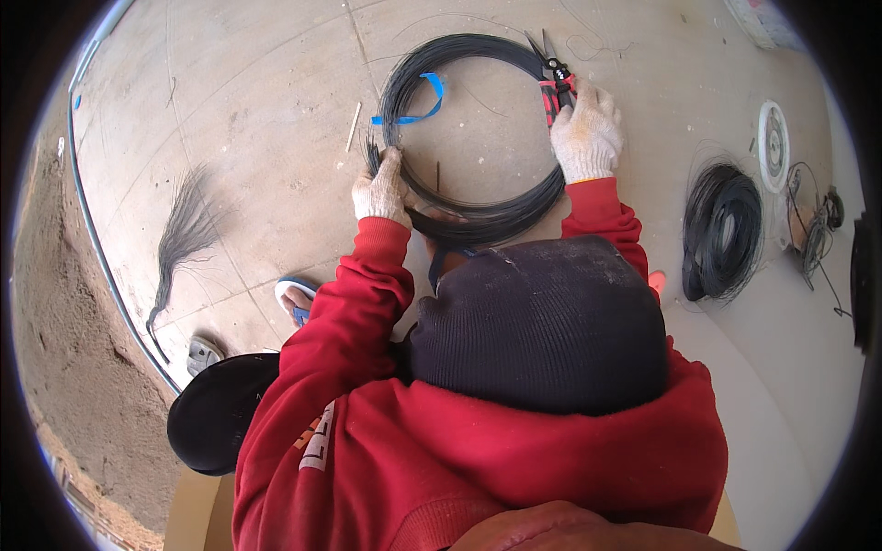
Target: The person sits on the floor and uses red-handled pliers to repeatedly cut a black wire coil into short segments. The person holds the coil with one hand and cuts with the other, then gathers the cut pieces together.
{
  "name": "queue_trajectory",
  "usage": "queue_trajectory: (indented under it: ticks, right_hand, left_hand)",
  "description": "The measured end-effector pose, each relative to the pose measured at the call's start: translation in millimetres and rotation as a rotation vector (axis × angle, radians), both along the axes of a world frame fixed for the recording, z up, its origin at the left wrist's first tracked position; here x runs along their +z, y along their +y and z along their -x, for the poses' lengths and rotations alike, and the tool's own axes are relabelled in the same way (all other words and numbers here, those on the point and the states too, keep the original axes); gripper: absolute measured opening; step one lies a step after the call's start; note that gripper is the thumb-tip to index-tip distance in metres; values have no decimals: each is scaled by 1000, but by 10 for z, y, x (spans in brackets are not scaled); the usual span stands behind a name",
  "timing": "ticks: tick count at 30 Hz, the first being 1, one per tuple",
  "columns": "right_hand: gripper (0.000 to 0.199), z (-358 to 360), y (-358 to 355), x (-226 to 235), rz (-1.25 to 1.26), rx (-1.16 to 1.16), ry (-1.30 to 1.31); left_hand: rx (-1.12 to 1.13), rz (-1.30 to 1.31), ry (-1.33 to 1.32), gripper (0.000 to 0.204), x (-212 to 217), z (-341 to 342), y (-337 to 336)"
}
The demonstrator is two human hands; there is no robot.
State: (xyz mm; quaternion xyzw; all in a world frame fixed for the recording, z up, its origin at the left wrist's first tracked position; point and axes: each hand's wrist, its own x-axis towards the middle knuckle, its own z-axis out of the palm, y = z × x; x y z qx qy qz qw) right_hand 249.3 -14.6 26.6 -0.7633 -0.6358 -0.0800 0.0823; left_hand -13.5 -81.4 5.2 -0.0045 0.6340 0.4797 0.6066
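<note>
A large coil of black wire point(478, 216) lies on the concrete floor in front of me, with a blue strip of tape point(424, 103) looped on its upper left. My left hand point(381, 188), in a white work glove, grips the coil's left side, where a short tuft of cut wire ends point(371, 154) sticks up. My right hand point(586, 136), also gloved, rests on the coil's upper right and holds red-handled cutters point(555, 81), blades pointing away from me. Red sleeves cover both forearms. A dark knit hat point(542, 321) hides the coil's near edge.
A long bundle of cut black wires point(184, 234) lies on the floor at the left, near the slab's edge point(101, 257) and bare dirt. At the right sit a second black wire coil point(721, 230), a white spool point(774, 145) and a wire tangle point(813, 230). A sandalled foot point(296, 298) shows lower left.
</note>
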Motion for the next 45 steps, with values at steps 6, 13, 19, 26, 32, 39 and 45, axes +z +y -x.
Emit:
queue_trajectory:
  ticks: [6,13,19,26,32,39,45]
  right_hand:
    - [36,-497,149,2,587,-74,17]
    - [31,-426,28,481,448,202,516]
    - [33,110,-83,988,624,590,477]
    - [40,516,174,636,866,772,190]
    - [35,456,255,627,823,822,210]
    - [32,418,208,573,781,825,242]
    - [35,870,269,469,743,855,204]
  left_hand:
    - [-18,12,144,16,-13,-26,39]
    - [-21,3,369,23,-7,-44,62]
    - [-18,-16,283,20,-62,57,-2]
    - [-35,-83,202,19,-35,5,37]
    - [-6,-107,195,22,81,17,34]
    - [-32,-82,187,23,71,24,29]
    - [-7,-114,118,22,78,2,25]
